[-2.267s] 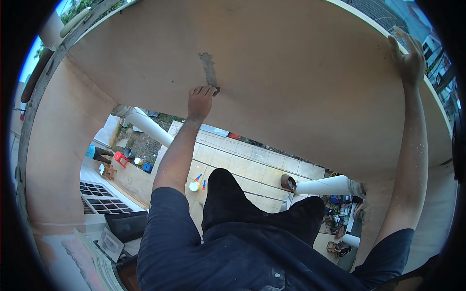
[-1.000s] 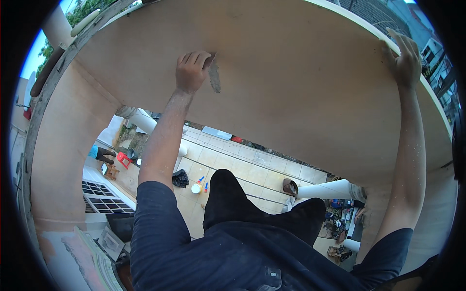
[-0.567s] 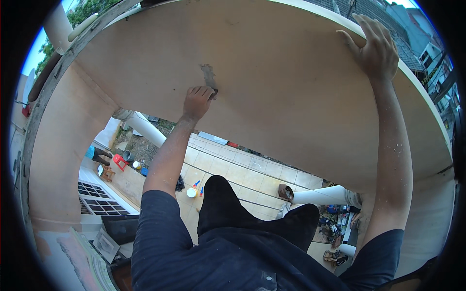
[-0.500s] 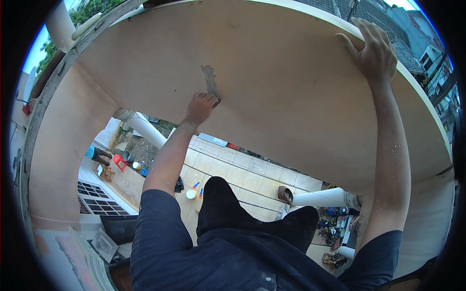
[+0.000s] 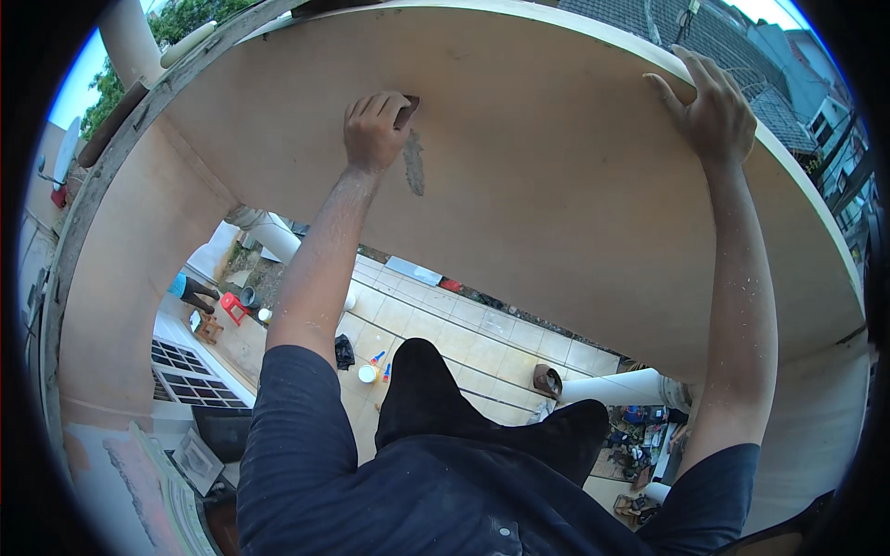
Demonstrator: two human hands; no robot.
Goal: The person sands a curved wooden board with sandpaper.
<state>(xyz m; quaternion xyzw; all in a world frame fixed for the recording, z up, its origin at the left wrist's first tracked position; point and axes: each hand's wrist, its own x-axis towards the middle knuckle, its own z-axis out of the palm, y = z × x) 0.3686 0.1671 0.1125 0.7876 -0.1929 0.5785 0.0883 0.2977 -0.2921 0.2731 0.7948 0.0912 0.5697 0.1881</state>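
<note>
My left hand (image 5: 374, 132) presses against the upper part of a curved tan wall (image 5: 556, 167). Its fingers are closed on a small dark brown folded piece (image 5: 407, 112) that looks like sandpaper. Right below the piece, a rough grey patch (image 5: 414, 167) runs down the wall's surface; its top end is partly hidden by the hand. Over at the far right, my right hand (image 5: 718, 113) lies at the wall's pale top edge (image 5: 640, 44), thumb and fingers apart, with nothing held in it.
Far below lies a tiled floor (image 5: 445, 315) with a small white tub (image 5: 367, 373) and brushes beside it. White pipes (image 5: 612, 386) stand at both sides. A red stool (image 5: 234, 308) and a person (image 5: 193, 292) are at the lower left. Tools (image 5: 640, 435) clutter the lower right.
My left hand has slid up the wall with the brown piece, from the patch's lower end to its upper end. My right hand stays at the edge.
</note>
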